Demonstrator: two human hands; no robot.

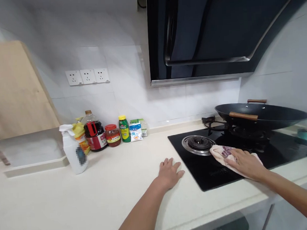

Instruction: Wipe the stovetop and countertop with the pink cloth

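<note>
My right hand (243, 162) presses a pale cloth with purple patches (219, 152) onto the black glass gas stove (211, 175), beside the left burner (199, 143). Its fingers are bent over the cloth, which spreads out under the palm. My left hand (170, 173) rests on the white countertop (116, 186) just left of the stove's edge. The fingers of that hand are spread and hold nothing. Behind my right hand, a large black wok (270, 116) with wooden handles sits on the other burner.
A white spray bottle (74, 151) stands at the left. Along the wall are a dark sauce jug (94, 132), a red-lidded jar (113, 135), a green bottle (124, 129) and a blue-white packet (136, 132). The black range hood (203, 32) overhangs the stove. A wooden board (14, 92) hangs left.
</note>
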